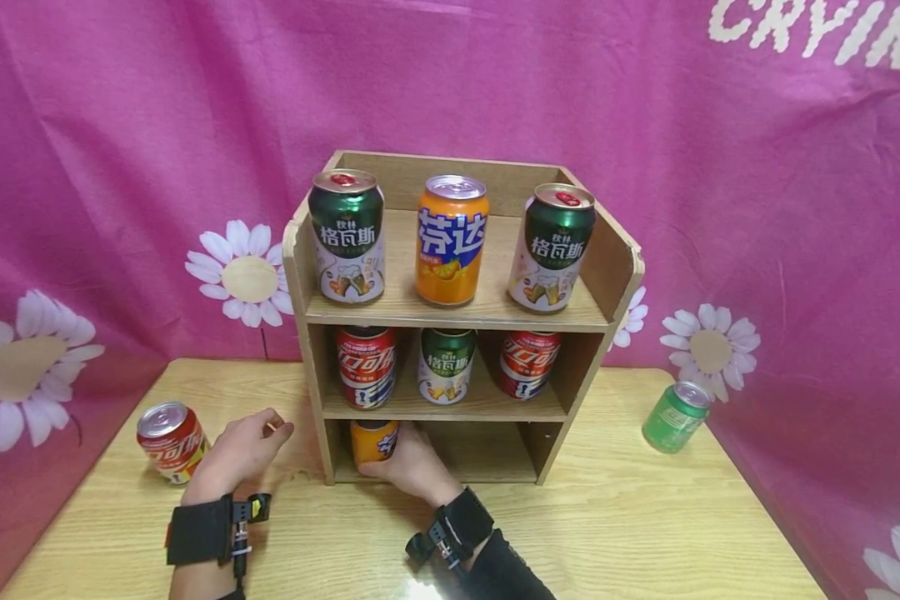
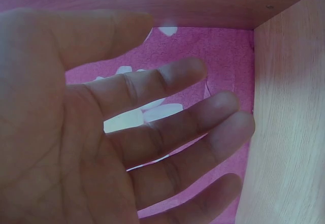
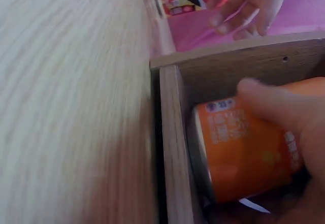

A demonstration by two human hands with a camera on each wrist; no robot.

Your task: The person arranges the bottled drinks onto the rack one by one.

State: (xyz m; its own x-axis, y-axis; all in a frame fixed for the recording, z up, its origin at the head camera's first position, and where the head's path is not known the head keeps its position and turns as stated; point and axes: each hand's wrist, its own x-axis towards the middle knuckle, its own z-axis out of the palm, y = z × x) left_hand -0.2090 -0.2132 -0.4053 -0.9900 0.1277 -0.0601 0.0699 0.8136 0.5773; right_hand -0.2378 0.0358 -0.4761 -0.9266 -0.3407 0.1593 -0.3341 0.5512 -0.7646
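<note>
My right hand (image 1: 412, 465) reaches into the left part of the bottom shelf and grips an orange can (image 1: 373, 440). In the right wrist view the thumb lies on the orange can (image 3: 238, 148), close to the shelf's side wall. My left hand (image 1: 243, 446) hovers left of the wooden shelf (image 1: 435, 321), between it and a red can (image 1: 172, 442), holding nothing. Its fingers are spread and relaxed in the left wrist view, where the hand (image 2: 127, 127) shows palm and fingertips beside a wooden panel (image 2: 289, 117).
On the top shelf stand two green-and-white cans (image 1: 347, 237) (image 1: 553, 250) around an orange can (image 1: 452, 242). The middle shelf holds red cans (image 1: 367, 367) (image 1: 528, 364) and a green-and-white can (image 1: 446, 367). A green can (image 1: 677, 417) stands on the table (image 1: 630, 517) at right.
</note>
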